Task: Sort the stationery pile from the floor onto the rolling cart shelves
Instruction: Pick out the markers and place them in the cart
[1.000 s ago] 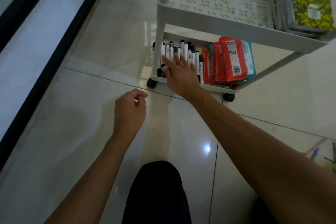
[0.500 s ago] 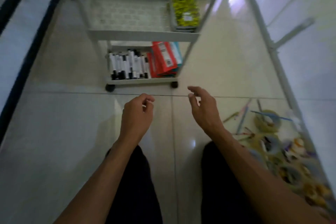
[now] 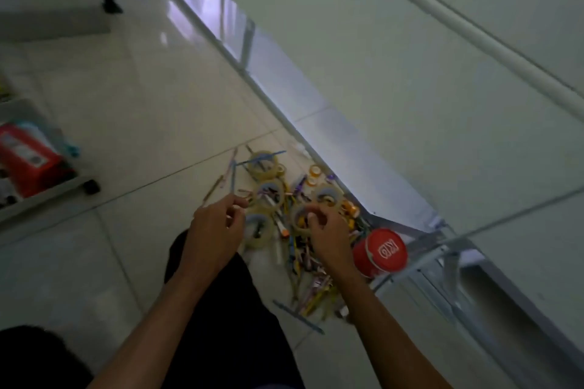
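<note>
Fingers first: on the left hand (image 3: 215,230) they are curled in, thumb meeting the fingertips in a pinch, and I cannot tell from this blurred view whether anything thin sits between them. That hand hangs just over the left edge of the stationery pile (image 3: 294,230) on the floor (image 3: 132,123).

Starting from the left edge of the view, I see the rolling cart (image 3: 41,196), only its lowest shelf and one black wheel showing, with red packets (image 3: 27,158) standing in it. It sits well apart from the pile, across a stretch of glossy floor tile.

Moving right, the pile: several clear tape rolls (image 3: 268,191) lie flat among pens and pencils that point every way, and a blue ruler (image 3: 298,316) lies at the near end. One tape roll sits just beside the left hand's knuckles.

Next, the right hand (image 3: 328,230), fingers bent down into the middle of the heap, the thumb at the rim of a tape roll; I read it as touching, but whether it grips the roll I cannot tell.

Just right of that wrist stands a red tub (image 3: 380,251) with a white logo on its lid, against the metal base of a glass partition (image 3: 410,88) that runs diagonally along the right side of the floor.
</note>
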